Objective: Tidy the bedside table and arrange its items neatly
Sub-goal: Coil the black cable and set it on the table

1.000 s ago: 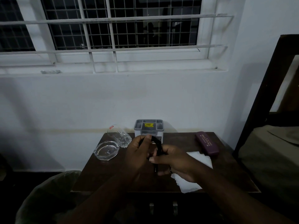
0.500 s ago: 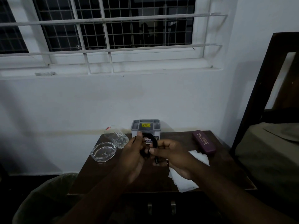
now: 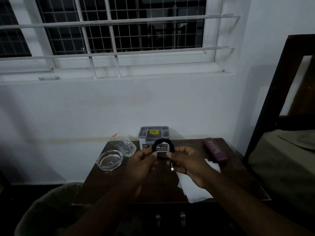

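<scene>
The cable [image 3: 162, 149] is now a wider loop; left hand [image 3: 144, 160] and right hand [image 3: 189, 165] pinch it; a loose pinch could let it uncoil.

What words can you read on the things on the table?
"OPEL" on the white label of the grey organiser box.
"PRINCE OPTICALS" in gold on the purple case; the smaller line beside it is too small to read.
Yellow sticker on the organiser box: a price tag, print too small to read.
Red sticker on the drinking glass: too blurred to read.
</scene>
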Demonstrator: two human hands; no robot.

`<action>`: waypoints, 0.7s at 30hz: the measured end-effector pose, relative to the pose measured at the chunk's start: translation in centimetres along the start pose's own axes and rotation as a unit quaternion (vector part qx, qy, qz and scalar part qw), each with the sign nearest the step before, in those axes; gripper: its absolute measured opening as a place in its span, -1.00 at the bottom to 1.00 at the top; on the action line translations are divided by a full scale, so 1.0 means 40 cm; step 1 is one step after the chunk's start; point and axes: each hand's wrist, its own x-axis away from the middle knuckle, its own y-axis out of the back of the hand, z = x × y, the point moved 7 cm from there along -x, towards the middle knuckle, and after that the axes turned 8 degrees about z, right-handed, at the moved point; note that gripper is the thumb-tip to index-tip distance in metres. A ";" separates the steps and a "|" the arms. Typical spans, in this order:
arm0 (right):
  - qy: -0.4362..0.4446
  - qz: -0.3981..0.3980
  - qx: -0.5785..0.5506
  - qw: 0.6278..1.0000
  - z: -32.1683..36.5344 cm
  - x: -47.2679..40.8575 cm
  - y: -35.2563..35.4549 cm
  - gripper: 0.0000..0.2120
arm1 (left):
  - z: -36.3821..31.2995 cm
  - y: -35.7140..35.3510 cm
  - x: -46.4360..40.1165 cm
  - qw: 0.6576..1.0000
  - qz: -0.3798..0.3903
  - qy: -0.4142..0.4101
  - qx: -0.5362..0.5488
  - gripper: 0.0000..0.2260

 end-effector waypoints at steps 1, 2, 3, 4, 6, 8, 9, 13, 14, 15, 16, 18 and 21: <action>-0.001 -0.012 0.003 1.000 -0.001 -0.003 0.009 -0.67 | 0.001 -0.002 -0.002 1.000 -0.009 0.001 0.001 -0.86; -0.005 -0.020 0.015 1.000 -0.002 -0.004 0.018 -0.68 | 0.003 -0.007 -0.007 1.000 -0.013 0.002 0.001 -0.87; -0.008 -0.028 0.034 0.999 -0.003 -0.006 0.028 -0.70 | 0.006 -0.014 -0.014 1.000 -0.013 0.003 -0.002 -0.87; -0.010 -0.038 0.053 0.998 -0.003 -0.008 0.043 -0.71 | 0.008 -0.027 -0.024 1.000 -0.009 0.005 -0.010 -0.87; -0.006 -0.066 0.064 0.996 0.003 -0.014 0.078 -0.76 | 0.017 -0.059 -0.050 1.000 -0.003 0.011 -0.025 -0.87; 0.000 -0.099 0.045 0.994 0.009 -0.025 0.122 -0.80 | 0.023 -0.099 -0.086 0.999 0.001 0.020 -0.035 -0.87; 0.000 -0.115 0.034 0.993 0.011 -0.032 0.145 -0.80 | 0.027 -0.121 -0.108 0.999 0.005 0.027 -0.034 -0.87; 0.004 -0.187 -0.006 0.982 0.017 -0.051 0.227 -0.90 | 0.050 -0.198 -0.195 0.997 0.046 0.056 -0.036 -0.82; 0.009 -0.202 -0.010 0.979 0.018 -0.056 0.243 -0.91 | 0.060 -0.213 -0.215 0.996 0.055 0.064 -0.041 -0.80; 0.010 -0.212 -0.009 0.977 0.016 -0.064 0.260 -0.92 | 0.071 -0.224 -0.234 0.995 0.056 0.072 -0.047 -0.78; 0.006 -0.218 -0.007 0.976 0.012 -0.072 0.272 -0.92 | 0.080 -0.232 -0.248 0.994 0.051 0.079 -0.058 -0.77; -0.010 -0.220 -0.004 0.975 -0.002 -0.094 0.296 -0.90 | 0.096 -0.248 -0.277 0.992 0.043 0.082 -0.085 -0.75; -0.030 -0.226 0.013 0.974 -0.016 -0.122 0.329 -0.97 | 0.112 -0.266 -0.307 0.989 0.046 0.072 -0.123 -0.83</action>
